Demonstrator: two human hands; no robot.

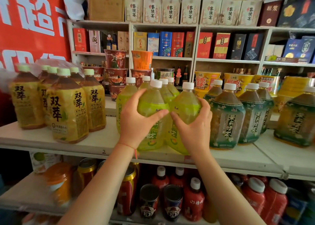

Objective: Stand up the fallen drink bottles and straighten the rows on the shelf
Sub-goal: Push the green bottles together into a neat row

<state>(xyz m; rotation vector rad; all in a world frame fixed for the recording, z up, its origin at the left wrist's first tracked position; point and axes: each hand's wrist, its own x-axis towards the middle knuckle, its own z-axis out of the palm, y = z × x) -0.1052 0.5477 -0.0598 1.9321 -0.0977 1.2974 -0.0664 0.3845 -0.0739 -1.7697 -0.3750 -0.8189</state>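
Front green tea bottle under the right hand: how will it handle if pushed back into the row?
The green tea bottle looks full, so probably heavy for its size. Broad base, narrow neck: likely slides rather than tips. The right hand wraps glossy plastic, so the grip may slip.

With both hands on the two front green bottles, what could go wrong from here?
1. The right green bottle, held by the right hand, leans toward the left green bottle and sits near the shelf edge; it might slip off.
2. Pushing either back could knock the green bottles behind.
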